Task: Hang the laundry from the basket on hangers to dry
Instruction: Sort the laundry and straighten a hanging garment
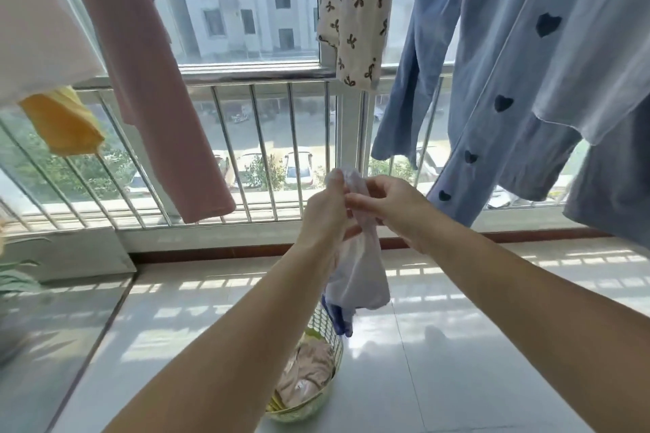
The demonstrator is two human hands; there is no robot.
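Both hands, left hand (pixel 325 211) and right hand (pixel 390 206), pinch the pale garment (pixel 358 278) above the basket (pixel 316 394); best spread its top edge flat before reaching for a hanger.

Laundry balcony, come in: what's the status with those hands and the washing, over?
Left hand and right hand both grip a pale garment, held up. Basket below still holds laundry. No hanger in view. Nothing in the way.

A pale lilac garment (pixel 358 267) with a blue piece beneath is seen above a yellow-green basket (pixel 325 327) of beige laundry (pixel 309 373). Overhead, pink (pixel 147 81), yellow (pixel 63 123), cream black-bowed (pixel 355 10) and blue dark-hearted (pixel 510 81) clothes are seen.
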